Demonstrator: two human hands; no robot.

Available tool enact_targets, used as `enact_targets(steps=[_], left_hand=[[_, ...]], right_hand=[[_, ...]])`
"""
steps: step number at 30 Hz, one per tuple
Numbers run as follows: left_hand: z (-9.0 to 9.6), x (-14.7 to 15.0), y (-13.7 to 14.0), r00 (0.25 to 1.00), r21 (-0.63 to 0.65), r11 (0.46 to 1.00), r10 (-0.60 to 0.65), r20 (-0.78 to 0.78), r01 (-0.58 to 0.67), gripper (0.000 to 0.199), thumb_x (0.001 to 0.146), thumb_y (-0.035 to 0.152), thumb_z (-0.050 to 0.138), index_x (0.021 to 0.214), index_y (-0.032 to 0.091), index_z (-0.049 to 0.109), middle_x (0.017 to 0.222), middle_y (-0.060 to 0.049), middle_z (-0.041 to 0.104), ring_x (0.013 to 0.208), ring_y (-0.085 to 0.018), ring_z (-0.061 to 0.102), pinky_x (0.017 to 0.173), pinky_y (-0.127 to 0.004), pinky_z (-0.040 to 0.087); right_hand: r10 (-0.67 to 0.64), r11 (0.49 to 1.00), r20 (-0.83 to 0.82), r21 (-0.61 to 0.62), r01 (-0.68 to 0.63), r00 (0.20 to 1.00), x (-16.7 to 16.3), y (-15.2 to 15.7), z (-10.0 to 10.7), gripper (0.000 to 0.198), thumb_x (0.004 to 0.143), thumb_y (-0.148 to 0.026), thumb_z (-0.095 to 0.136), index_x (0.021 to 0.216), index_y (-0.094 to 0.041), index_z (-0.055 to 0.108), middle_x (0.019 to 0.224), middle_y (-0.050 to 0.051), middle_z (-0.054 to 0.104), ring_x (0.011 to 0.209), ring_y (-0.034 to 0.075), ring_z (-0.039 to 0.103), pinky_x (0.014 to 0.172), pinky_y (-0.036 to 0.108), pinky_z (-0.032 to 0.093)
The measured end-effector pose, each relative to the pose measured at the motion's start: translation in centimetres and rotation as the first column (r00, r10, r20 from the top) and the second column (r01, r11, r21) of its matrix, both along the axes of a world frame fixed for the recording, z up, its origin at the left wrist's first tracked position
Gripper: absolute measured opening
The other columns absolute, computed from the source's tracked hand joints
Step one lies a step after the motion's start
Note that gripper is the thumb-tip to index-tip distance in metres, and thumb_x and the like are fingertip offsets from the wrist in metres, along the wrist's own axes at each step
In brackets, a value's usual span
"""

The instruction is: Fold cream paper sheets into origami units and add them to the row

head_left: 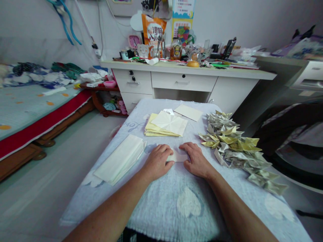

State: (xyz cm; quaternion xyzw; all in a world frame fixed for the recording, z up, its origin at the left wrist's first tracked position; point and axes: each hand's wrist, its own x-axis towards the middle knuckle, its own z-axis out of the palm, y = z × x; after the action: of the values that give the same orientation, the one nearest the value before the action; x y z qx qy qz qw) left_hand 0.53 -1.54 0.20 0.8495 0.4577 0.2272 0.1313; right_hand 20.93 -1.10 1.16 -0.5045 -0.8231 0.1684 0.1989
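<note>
Two bare forearms [113, 211] of mine reach across a cloth-covered bench [156, 208], one from either side, ending at a single strip of pale paper [178, 157] that lies flat between my hands. My left grip [157, 160] rests on the strip's left end, thumb and forefinger parted, the other fingers bent close together. My right grip [196, 161] rests at the opposite end, its thumb and forefinger spread wider.

Just left of my left grip lies one stack of long pale paper [121, 158], layered too tightly for me to count the sheets. Beyond the strip, one pile of yellow paper [152, 130] carries one creased white sheet [171, 122]; one small white piece [168, 111] shows at the far side, and one plain pale sheet [188, 112] lies just beyond to the right.

On my right, folded paper boats [239, 144] in silver and gold tones crowd the edge, more than a dozen, overlapping too closely for an exact tally.

Against the wall, a second bench [166, 79] with three drawer fronts holds one orange bag [153, 32], one pink clock [133, 42] and one jar [176, 50] amid clutter. One bed [30, 111] stands at left, one washing machine [314, 72] at right.
</note>
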Motion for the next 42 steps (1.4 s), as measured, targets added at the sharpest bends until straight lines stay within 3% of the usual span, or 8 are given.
enact_targets(steps=[7,14,17,20,25,33,39,42], left_hand=[[0.0,-0.1,0.4,1.000,0.035,0.999,-0.018,0.009,0.017,0.012,0.087,0.026,0.057,0.096,0.019,0.061,0.098,-0.004,0.060,0.097,-0.020,0.054,0.089,-0.035,0.043],[-0.3,-0.1,0.6,1.000,0.034,0.999,0.026,0.010,-0.027,0.020,0.092,0.016,0.043,0.100,0.019,0.061,0.099,-0.004,0.060,0.092,-0.016,0.057,0.082,-0.029,0.046],[-0.2,-0.1,0.6,0.998,0.045,0.998,0.048,0.034,-0.049,0.021,0.086,0.009,0.045,0.098,0.019,0.059,0.099,-0.004,0.060,0.093,-0.017,0.057,0.083,-0.028,0.046],[0.1,-0.1,0.5,0.986,0.065,0.986,0.147,0.072,-0.152,0.015,0.081,0.007,0.046,0.086,0.019,0.054,0.090,-0.003,0.059,0.087,-0.017,0.057,0.077,-0.028,0.045],[0.5,0.2,0.3,0.949,0.050,0.955,0.284,0.137,-0.293,0.012,0.079,0.010,0.046,0.085,0.021,0.045,0.081,-0.001,0.058,0.077,-0.017,0.058,0.069,-0.029,0.043],[0.6,1.1,-0.3,0.948,0.018,0.969,0.236,0.213,-0.245,0.021,0.072,0.008,0.046,0.088,0.022,0.044,0.085,-0.002,0.058,0.080,-0.019,0.060,0.072,-0.030,0.046],[0.4,1.7,-0.6,0.910,-0.021,0.990,0.136,0.392,-0.139,0.051,0.070,0.003,0.047,0.117,0.020,0.041,0.109,-0.006,0.059,0.091,-0.017,0.061,0.082,-0.030,0.050],[0.4,2.0,-0.8,0.906,-0.042,0.993,0.115,0.408,-0.107,0.058,0.072,0.003,0.047,0.127,0.020,0.038,0.115,-0.007,0.059,0.091,-0.016,0.062,0.083,-0.030,0.051]], right_hand=[[0.027,1.000,-0.046,-0.012,-0.027,0.999,-0.2,0.0,0.2,0.042,0.071,-0.018,0.059,0.113,-0.018,0.057,0.107,0.008,0.058,0.099,0.024,0.048,0.089,0.039,0.036],[-0.031,1.000,-0.179,-0.004,0.031,0.983,-0.9,0.2,-0.3,0.018,0.083,-0.021,0.055,0.100,-0.019,0.060,0.092,0.006,0.063,0.086,0.021,0.054,0.079,0.035,0.041],[-0.065,0.997,-0.340,-0.050,0.051,0.938,-1.5,0.1,-0.6,0.035,0.082,-0.025,0.058,0.115,-0.019,0.049,0.092,0.004,0.061,0.082,0.019,0.056,0.076,0.033,0.044],[-0.113,0.993,-0.495,-0.071,0.089,0.861,-2.2,-0.2,-0.9,0.058,0.078,-0.033,0.065,0.125,-0.020,0.033,0.095,0.004,0.058,0.083,0.018,0.056,0.075,0.032,0.047],[-0.149,0.989,-0.531,-0.103,0.110,0.834,-3.4,-0.7,-0.9,0.042,0.077,-0.042,0.067,0.100,-0.022,0.038,0.081,-0.001,0.055,0.073,0.016,0.056,0.067,0.028,0.046],[-0.175,0.984,-0.489,-0.123,0.131,0.855,-4.2,-1.0,-0.5,0.021,0.082,-0.029,0.055,0.095,-0.021,0.041,0.070,-0.003,0.057,0.060,0.015,0.056,0.055,0.024,0.040],[-0.170,0.984,-0.513,-0.048,0.170,0.842,-4.1,-0.9,-0.6,0.018,0.081,-0.022,0.049,0.098,-0.020,0.046,0.069,-0.003,0.059,0.061,0.016,0.057,0.057,0.025,0.041],[-0.168,0.982,-0.518,-0.016,0.187,0.839,-4.0,-0.9,-0.4,0.012,0.081,-0.021,0.050,0.093,-0.020,0.050,0.073,-0.002,0.062,0.065,0.016,0.059,0.061,0.025,0.042]])
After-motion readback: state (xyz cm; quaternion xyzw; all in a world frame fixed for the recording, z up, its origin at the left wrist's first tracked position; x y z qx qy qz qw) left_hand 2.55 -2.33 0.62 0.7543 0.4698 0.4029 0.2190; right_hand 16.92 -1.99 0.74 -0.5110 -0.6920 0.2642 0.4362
